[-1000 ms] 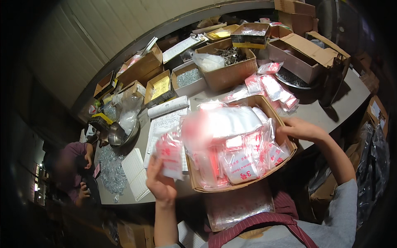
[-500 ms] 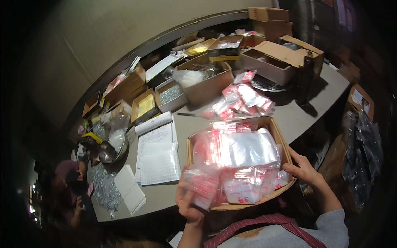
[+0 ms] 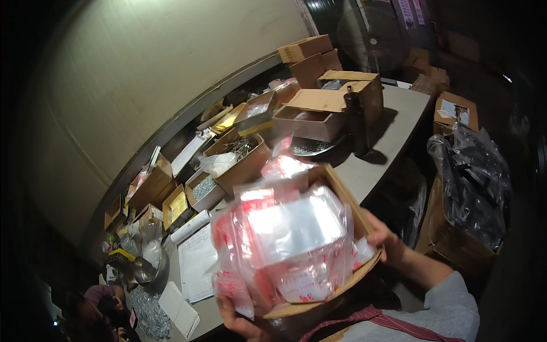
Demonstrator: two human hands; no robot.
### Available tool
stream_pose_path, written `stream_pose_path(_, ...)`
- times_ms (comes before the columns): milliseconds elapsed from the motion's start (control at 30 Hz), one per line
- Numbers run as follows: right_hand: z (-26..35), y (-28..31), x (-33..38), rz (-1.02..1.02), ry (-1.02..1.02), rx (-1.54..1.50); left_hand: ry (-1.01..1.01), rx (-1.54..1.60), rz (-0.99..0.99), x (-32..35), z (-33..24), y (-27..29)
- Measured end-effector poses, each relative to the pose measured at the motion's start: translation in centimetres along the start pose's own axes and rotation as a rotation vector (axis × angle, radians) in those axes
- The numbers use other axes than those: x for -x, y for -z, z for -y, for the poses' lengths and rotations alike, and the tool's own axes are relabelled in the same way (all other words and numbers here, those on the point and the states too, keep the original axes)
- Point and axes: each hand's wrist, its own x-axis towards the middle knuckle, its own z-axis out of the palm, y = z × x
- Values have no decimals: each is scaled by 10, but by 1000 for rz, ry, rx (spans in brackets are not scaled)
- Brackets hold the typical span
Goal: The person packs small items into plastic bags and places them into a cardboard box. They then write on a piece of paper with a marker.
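A shallow cardboard box [image 3: 359,219] is held up in front of me, tilted, its left side lower. It is heaped with clear zip-lock bags [image 3: 299,225] with red print and red edges. My right hand [image 3: 383,236] grips the box's right wall, thumb over the rim. At the lower left corner, my left hand [image 3: 242,326] closes round the box and presses against a bundle of bags [image 3: 233,292] hanging over the rim there. Part of its fingers is hidden under the box. Behind the box, more red-printed bags [image 3: 288,167] lie on the table, partly hidden and blurred.
On the table [image 3: 393,119] stand a dark bottle [image 3: 357,125], a box of metal parts [image 3: 233,162], a notebook [image 3: 196,256] and a metal bowl [image 3: 159,268]. Small hardware [image 3: 149,310] lies piled at left, near another person [image 3: 105,299]. Black plastic [image 3: 476,188] covers a carton at right.
Both hands have lifted and tilted the box, moving it left over the notebook and nearer bags. The view has swung right, bringing a fan and more cartons into sight.
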Motion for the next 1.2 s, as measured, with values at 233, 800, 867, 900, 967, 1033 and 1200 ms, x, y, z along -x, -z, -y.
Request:
stream_pose_path(233,140,62,-78,6,326,-21,158,348,149,-158,-38,-133)
stream_pose_path(800,239,301,-294,-686,449,184,318,121,520,-352,44,-292)
stream_pose_path(867,234,273,-274,-653,352,335,376,57,413,-363,55,-241)
stream_pose_path(900,238,279,-274,-663,273,381,404,43,367,-361,59,-226)
stream_pose_path(967,248,285,-278,-667,111,467,409,73,431,-363,72,-188)
stream_pose_path(1033,243,276,-286,-734,40,521,413,-10,329,-334,73,-172)
stream_pose_path(1200,244,258,-254,-933,1204,775,411,-28,425,-268,67,-148)
